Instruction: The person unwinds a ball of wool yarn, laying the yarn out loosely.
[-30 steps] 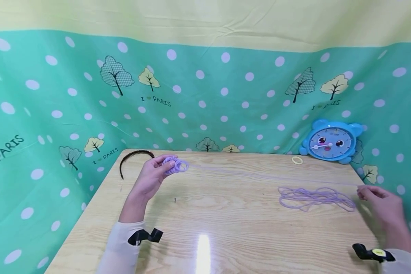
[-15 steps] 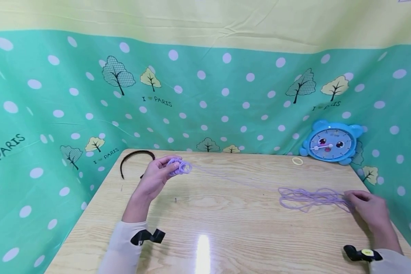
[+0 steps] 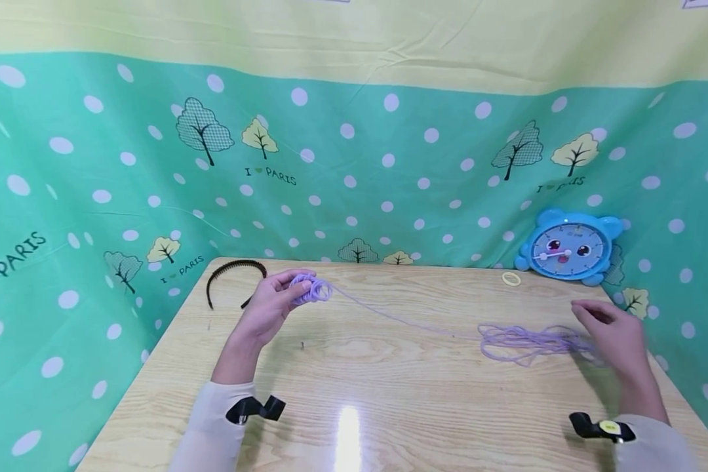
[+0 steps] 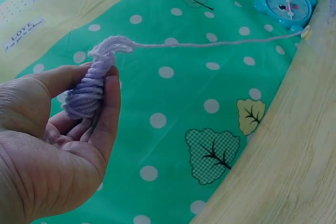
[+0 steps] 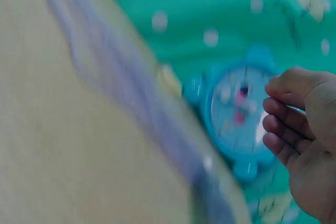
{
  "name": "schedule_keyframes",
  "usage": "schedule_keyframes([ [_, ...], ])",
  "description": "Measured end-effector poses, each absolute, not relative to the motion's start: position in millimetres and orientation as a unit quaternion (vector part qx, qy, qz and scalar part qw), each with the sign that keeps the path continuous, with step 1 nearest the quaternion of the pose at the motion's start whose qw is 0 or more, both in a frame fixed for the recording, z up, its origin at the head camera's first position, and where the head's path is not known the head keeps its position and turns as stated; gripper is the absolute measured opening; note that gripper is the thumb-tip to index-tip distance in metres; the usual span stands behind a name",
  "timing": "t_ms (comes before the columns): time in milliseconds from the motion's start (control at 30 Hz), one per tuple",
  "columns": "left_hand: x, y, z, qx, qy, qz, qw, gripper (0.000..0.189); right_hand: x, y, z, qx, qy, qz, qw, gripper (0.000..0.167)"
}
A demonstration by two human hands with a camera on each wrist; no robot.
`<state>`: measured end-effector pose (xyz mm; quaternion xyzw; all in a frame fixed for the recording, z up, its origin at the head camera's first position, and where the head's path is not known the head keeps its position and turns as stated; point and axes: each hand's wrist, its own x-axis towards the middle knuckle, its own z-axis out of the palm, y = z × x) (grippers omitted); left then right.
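In the head view, my left hand [image 3: 271, 301] pinches a small wound bundle of purple yarn [image 3: 313, 289] between thumb and fingers, above the table's back left. The left wrist view shows its wraps [image 4: 86, 93] stacked along the fingers, a single strand running off toward the clock. That strand sags down to loose yarn loops [image 3: 528, 344] on the right of the table. Over the right end of these loops is my right hand [image 3: 616, 334], raised a little, fingers loosely bent. No yarn shows between its fingers in the right wrist view, which is blurred.
A blue animal-shaped clock [image 3: 569, 248] stands at the back right corner, with a cream ring [image 3: 511, 279] beside it. A dark toothed headband [image 3: 236, 263] lies at the back left. A green dotted curtain [image 3: 383, 177] borders the wooden table [image 3: 407, 406].
My right hand has moved left from the table's right edge and risen. The strand, drawn nearly straight to it earlier, now hangs slack to the loops. My left hand has shifted slightly right.
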<state>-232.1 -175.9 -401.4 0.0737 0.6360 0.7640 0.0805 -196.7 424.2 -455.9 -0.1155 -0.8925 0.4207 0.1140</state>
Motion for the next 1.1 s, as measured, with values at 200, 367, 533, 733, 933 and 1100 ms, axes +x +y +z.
schedule_keyframes([
  [200, -232, -176, -402, 0.079, 0.636, 0.764, 0.081, 0.042, -210, 368, -429, -0.04, -0.872, 0.459, 0.164, 0.043],
  [367, -232, -175, -401, 0.081, 0.636, 0.763, 0.082, 0.042, -221, 314, -414, 0.032, -0.846, 0.498, 0.187, 0.036],
  [533, -232, -174, -401, 0.084, 0.635, 0.763, 0.083, 0.041, -232, 262, -407, 0.096, -0.822, 0.533, 0.176, 0.03],
  [733, -233, -172, -403, 0.083, 0.63, 0.768, 0.085, 0.039, -248, 210, -412, 0.13, -0.779, 0.599, 0.132, 0.029],
  [933, -232, -173, -405, 0.081, 0.636, 0.763, 0.083, 0.043, -251, 169, -412, 0.146, -0.758, 0.629, 0.093, 0.025],
  [1100, -231, -172, -403, 0.078, 0.638, 0.761, 0.085, 0.043, -249, 145, -413, 0.164, -0.753, 0.633, 0.076, 0.022],
])
